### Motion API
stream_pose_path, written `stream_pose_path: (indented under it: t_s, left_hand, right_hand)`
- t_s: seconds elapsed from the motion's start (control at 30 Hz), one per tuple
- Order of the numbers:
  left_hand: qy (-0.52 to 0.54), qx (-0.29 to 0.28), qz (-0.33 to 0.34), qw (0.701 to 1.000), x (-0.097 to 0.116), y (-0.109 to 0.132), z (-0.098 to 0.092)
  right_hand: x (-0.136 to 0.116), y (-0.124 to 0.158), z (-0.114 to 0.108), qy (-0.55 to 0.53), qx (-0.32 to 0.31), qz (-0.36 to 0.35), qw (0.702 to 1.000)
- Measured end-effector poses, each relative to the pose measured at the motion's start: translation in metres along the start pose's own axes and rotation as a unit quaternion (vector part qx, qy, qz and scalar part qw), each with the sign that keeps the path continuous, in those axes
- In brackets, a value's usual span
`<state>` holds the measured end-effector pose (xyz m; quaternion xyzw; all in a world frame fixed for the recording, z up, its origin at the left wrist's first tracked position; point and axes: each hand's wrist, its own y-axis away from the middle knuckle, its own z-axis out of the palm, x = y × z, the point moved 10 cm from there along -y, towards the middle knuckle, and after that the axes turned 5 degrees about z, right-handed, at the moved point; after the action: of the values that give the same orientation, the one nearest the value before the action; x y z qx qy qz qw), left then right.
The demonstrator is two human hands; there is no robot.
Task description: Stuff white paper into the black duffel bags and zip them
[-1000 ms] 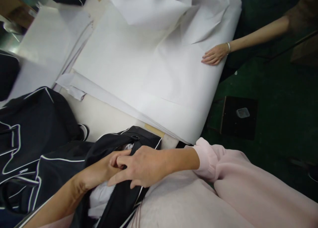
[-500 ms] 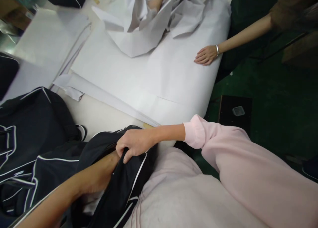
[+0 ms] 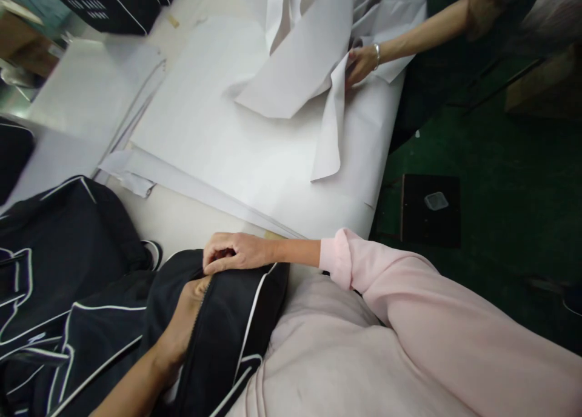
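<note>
A black bag point(image 3: 227, 320) with white piping lies at the table's near edge, against my body, its zipped opening parted. My left hand point(image 3: 193, 299) reaches into that opening near its far end; the fingers are hidden inside. Just above it, my right hand point(image 3: 236, 251) is closed on the edge of the bag opening, thumb and fingers pinching the fabric by the zip. Some pale material shows inside the bag below my left wrist.
More black bags point(image 3: 59, 235) lie at the left. White sheets point(image 3: 204, 126) cover the table, and across it a co-worker's hand point(image 3: 361, 65) lifts a crumpled sheet. A dark stool point(image 3: 430, 223) with a clear plastic piece stands on the green floor.
My right hand has moved slightly left and up with the bag's edge, and the opening looks narrower. My left hand sits deeper at its far end. The co-worker's hand has lifted a sheet.
</note>
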<state>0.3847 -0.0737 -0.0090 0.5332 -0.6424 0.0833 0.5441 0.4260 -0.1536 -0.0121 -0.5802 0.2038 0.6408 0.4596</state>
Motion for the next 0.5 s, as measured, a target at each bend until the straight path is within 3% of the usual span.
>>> stream_pose_path:
  t_s: [0.13, 0.23, 0.33, 0.4, 0.5]
  left_hand:
    - [0.039, 0.000, 0.011, 0.999, 0.013, -0.007, 0.011]
    - [0.053, -0.076, 0.036, 0.995, 0.018, -0.008, 0.027]
    - [0.035, -0.145, 0.062, 0.987, 0.023, -0.003, 0.037]
    - [0.008, -0.153, 0.075, 0.985, 0.026, 0.000, 0.035]
    - [-0.039, -0.147, 0.118, 0.981, 0.037, 0.001, 0.031]
  right_hand:
    - [0.051, 0.012, -0.016, -0.098, 0.159, 0.111, 0.976]
    - [0.059, 0.016, -0.015, -0.198, 0.163, 0.155, 0.954]
    - [0.019, 0.019, -0.015, -0.136, 0.070, 0.096, 0.984]
    - [-0.016, 0.029, -0.010, -0.036, -0.021, 0.029, 0.999]
    - [-0.045, 0.046, -0.002, 0.117, -0.113, -0.012, 0.987]
